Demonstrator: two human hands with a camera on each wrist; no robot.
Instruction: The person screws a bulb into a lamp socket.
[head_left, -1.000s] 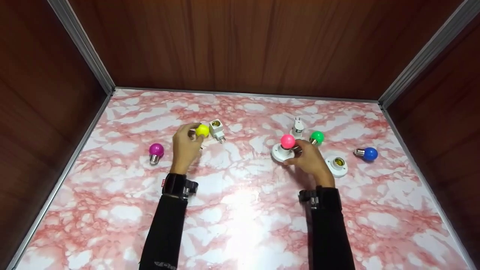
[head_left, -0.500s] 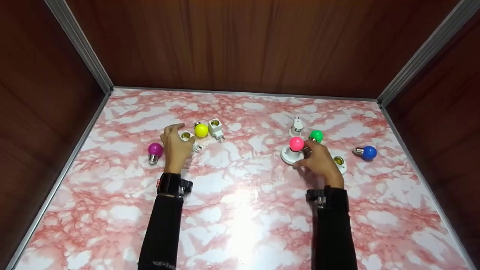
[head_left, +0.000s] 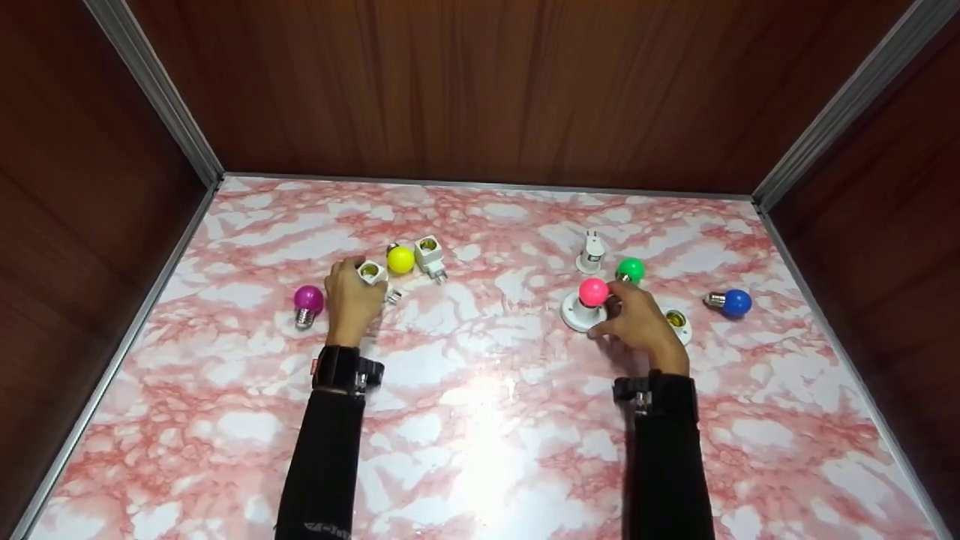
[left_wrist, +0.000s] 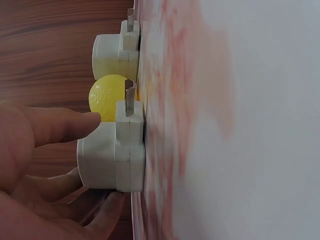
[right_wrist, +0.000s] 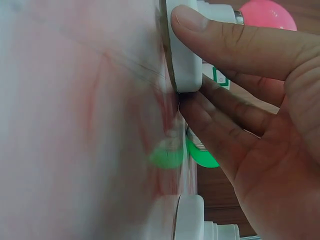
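the left hand (head_left: 354,296) has left the yellow bulb (head_left: 400,260) and now grips a white plug socket (left_wrist: 102,160) beside it, on the left; the right hand (head_left: 641,319) holds the round base (head_left: 576,316) under the pink bulb (head_left: 593,292), so both hands seem occupied.

One bulb (head_left: 593,292) stands in a round holder (head_left: 576,318); left of it, another bulb (head_left: 400,260) lies between two plug adapters (left_wrist: 97,159).

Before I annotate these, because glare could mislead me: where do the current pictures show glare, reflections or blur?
Head view: strong white glare on the tabletop, low and near the centre. Left wrist view: the tabletop looks smeared and soft, while the nearer white adapter has clearer edges. Right wrist view: the green bulb is mirrored in the glossy tabletop, whose left part is hazy.
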